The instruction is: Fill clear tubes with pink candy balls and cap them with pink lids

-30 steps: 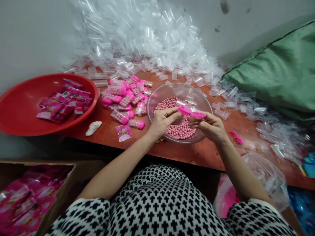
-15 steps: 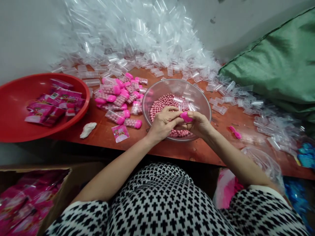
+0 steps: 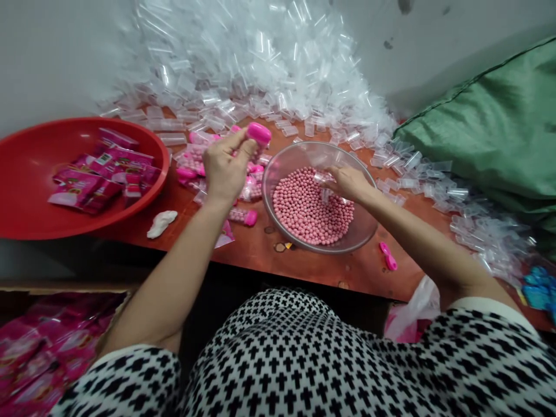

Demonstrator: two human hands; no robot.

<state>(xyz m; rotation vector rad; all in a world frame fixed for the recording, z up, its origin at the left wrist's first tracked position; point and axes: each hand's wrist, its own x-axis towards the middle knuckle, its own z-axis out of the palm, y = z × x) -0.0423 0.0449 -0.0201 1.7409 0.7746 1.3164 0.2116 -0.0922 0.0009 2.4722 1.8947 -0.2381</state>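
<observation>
- From where I stand, I see the left hand [image 3: 226,168] up in the air, over the pile of filled tubes [image 3: 251,191]. Its thumb and fingers pinch a bright pink cap [image 3: 259,133]. I can't tell what is under the cap.
- The right hand [image 3: 351,184] is down inside the see-through bowl [image 3: 365,219], over the far side. Its fingers are close together and hold a clear tube [image 3: 322,176] near the little pink balls [image 3: 304,208].
- The bowl sits on the reddish surface [image 3: 304,267], in front of the person.
- The filled tubes are left of the bowl. They have pink tops and balls inside.
- A flat pink packet [image 3: 225,235] lies just in front of them, partly behind the left arm.
- Farther left is a big red bowl [image 3: 26,197] with shiny packets [image 3: 87,185] in it. A white lump [image 3: 162,224] is near it.
- Right of the see-through bowl lies a small pink piece [image 3: 388,256].
- A huge heap of empty tubes [image 3: 260,75] is at the back, and a green bag [image 3: 490,121] is to the right.
</observation>
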